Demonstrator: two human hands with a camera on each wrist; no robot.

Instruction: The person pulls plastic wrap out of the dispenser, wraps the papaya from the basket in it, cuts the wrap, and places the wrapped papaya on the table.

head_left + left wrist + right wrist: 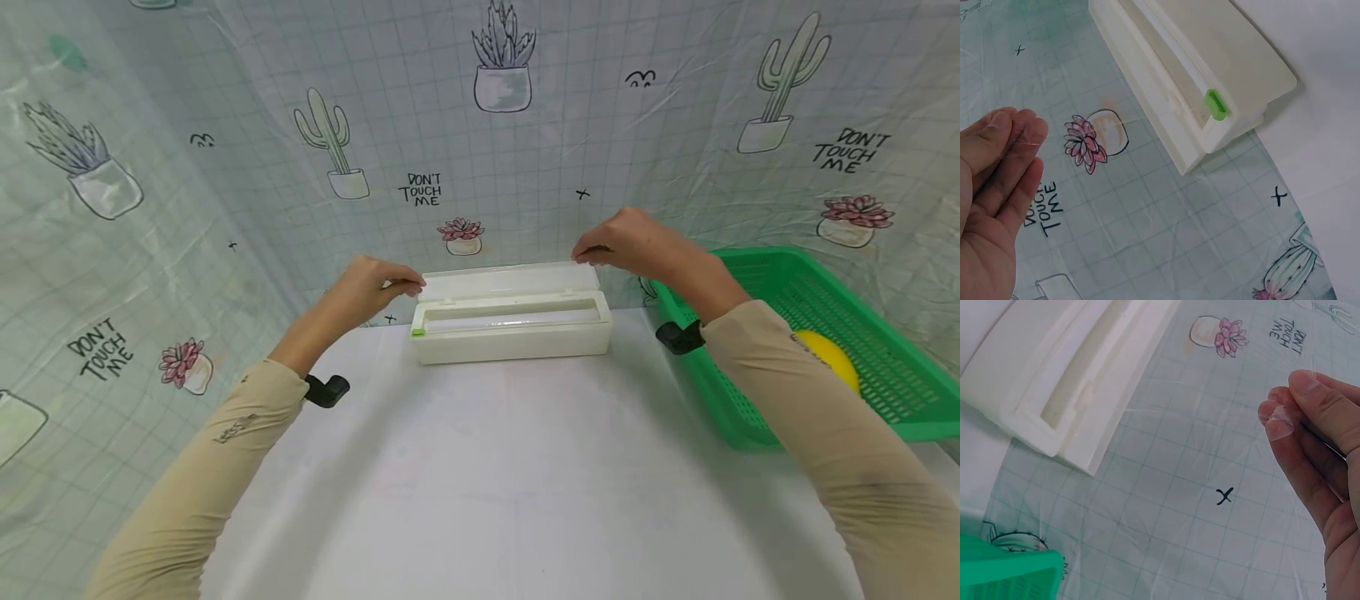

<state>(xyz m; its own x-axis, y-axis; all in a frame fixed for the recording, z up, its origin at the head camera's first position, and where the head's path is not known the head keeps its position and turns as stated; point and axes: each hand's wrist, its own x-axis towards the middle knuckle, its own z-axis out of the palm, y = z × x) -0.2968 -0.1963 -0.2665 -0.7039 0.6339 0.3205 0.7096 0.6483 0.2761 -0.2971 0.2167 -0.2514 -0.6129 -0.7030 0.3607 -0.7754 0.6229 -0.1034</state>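
My left hand and right hand each pinched the clear film near opposite ends of the white dispenser. I judged the film light, limp and fragile, best held at its corners.

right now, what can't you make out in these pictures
- Yellow object, head view: partly hidden by the right sleeve; its full shape is unclear.
- Green basket, head view: right end cut off by the picture's edge.
- White box, left wrist view: far end cut off at the top.
- Clear film, right wrist view: transparency hides its full outline.
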